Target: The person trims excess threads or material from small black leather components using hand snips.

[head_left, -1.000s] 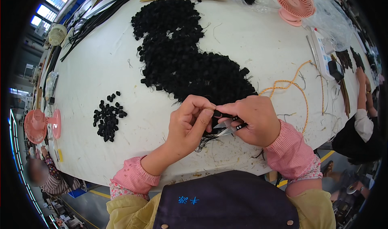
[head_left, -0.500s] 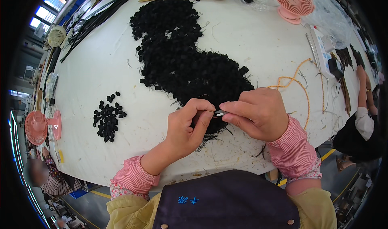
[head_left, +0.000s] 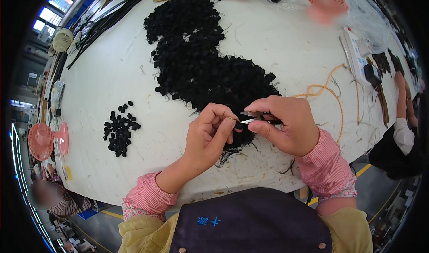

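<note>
Over the near end of a large heap of small black knotted pieces [head_left: 183,61], both my hands meet. My left hand [head_left: 208,134] is closed in a pinch between thumb and forefinger. A small dark piece shows at its fingertips, mostly hidden. In my right hand [head_left: 286,125] is a pair of thread snips [head_left: 251,118], their blades apart and pointing at the left fingertips. Loose black threads hang from the heap just below the hands. A smaller pile of black knotted pieces [head_left: 119,130] lies apart on the left of the white table [head_left: 165,128].
Yellow cord [head_left: 333,92] curls on the right, near a white power strip [head_left: 355,52]. Pink fans stand at the far right [head_left: 326,3] and left edge [head_left: 42,139]. Long black strips [head_left: 111,12] lie at the back left. Other people sit at both sides.
The snips' blades have opened, and my right thumb and forefinger have spread. My left hand has shifted slightly, still pinching. The heap and the small pile look the same.
</note>
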Available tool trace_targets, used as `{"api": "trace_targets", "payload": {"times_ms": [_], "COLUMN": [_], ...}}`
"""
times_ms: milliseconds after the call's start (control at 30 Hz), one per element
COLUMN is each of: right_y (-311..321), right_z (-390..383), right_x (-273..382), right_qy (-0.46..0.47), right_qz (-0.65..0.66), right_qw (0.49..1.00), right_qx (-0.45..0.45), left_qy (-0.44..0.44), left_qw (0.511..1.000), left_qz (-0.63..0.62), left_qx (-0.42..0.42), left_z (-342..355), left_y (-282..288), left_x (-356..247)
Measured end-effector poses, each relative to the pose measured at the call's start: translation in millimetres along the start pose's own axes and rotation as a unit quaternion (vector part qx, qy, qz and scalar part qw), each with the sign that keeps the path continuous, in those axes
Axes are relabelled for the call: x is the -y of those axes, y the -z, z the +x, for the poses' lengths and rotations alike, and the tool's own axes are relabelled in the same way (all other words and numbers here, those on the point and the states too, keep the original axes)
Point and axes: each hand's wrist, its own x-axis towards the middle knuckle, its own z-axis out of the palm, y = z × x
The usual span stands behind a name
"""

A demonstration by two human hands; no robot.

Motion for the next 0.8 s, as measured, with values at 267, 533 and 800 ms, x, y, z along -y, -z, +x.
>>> {"api": "trace_targets", "payload": {"times_ms": [267,533,800], "right_y": [-4.5,7.9,-8.8], "right_z": [-3.6,-0.6,-7.2], "right_x": [-3.4,-2.4,-8.4], "right_qy": [0.018,0.099,0.120], "right_qz": [0.046,-0.038,-0.016], "right_qw": [0.999,0.994,0.993], "right_qx": [0.015,0.026,-0.007], "left_qy": [0.050,0.024,0.022], "left_qw": [0.994,0.999,0.992], "left_qz": [-0.097,0.004,-0.121], "left_qx": [0.003,0.034,0.026], "left_z": [-0.1,1.4,0.4], "left_y": [-3.9,5.2,-3.7], "left_x": [-4.6,-6.0,0.1]}}
